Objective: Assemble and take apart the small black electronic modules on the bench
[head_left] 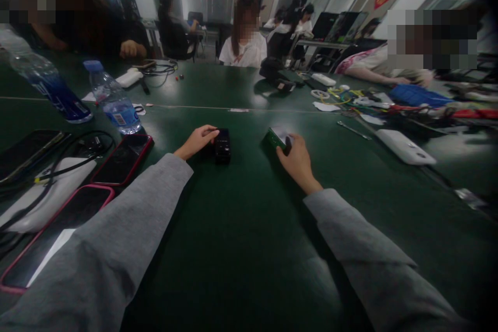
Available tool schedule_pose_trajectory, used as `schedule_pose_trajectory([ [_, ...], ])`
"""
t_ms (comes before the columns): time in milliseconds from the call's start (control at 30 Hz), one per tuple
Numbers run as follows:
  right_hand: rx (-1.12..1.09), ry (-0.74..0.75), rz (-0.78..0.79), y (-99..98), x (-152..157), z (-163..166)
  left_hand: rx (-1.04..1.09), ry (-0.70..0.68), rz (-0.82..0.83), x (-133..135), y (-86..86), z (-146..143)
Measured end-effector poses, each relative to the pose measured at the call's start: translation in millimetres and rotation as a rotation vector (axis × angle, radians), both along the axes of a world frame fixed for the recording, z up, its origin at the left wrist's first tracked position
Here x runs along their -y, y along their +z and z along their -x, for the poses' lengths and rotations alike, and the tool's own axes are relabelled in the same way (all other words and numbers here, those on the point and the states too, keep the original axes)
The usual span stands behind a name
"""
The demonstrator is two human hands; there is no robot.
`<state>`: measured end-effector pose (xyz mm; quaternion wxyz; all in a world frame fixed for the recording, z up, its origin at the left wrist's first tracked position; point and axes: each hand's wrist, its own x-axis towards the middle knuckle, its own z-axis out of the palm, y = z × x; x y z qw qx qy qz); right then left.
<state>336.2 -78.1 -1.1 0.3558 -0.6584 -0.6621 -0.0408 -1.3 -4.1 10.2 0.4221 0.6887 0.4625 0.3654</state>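
Note:
Both my arms in grey sleeves reach out over a dark green table (241, 228). My left hand (196, 141) has its fingers curled round the left side of a small black box-shaped device (223, 146) that rests on the table. My right hand (296, 158) grips a small green device with a pale shiny top (277, 137), also on the table. The two devices lie about a hand's width apart.
At my left lie phones in red cases (123, 159), a white power bank with cables (50, 189) and two water bottles (113, 99). A white device (404, 146), a metal tool (352, 130) and cluttered wires sit at the right. Several people sit across the table.

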Motion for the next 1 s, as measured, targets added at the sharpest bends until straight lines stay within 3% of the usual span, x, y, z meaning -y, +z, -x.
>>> schedule_pose_trajectory([
  [200, -0.047, 0.005, -0.008, 0.3, -2, -4, 0.003, -0.003, 0.004, -2, -2.8, 1],
  [367, 0.233, -0.032, -0.046, 13.8, 9, 6, -0.005, -0.003, 0.004, -1, -2.1, 1],
  [600, 0.455, 0.127, -0.017, 25.1, 20, 25, 0.011, -0.009, 0.010, 1, 1.4, 1],
  [800, 0.365, 0.114, -0.005, 18.8, 13, 16, 0.004, -0.011, 0.017, -1, -0.7, 1],
  [1000, 0.271, 0.197, -0.026, 19.5, 15, 27, -0.009, -0.001, 0.002, -2, -1.8, 0],
])
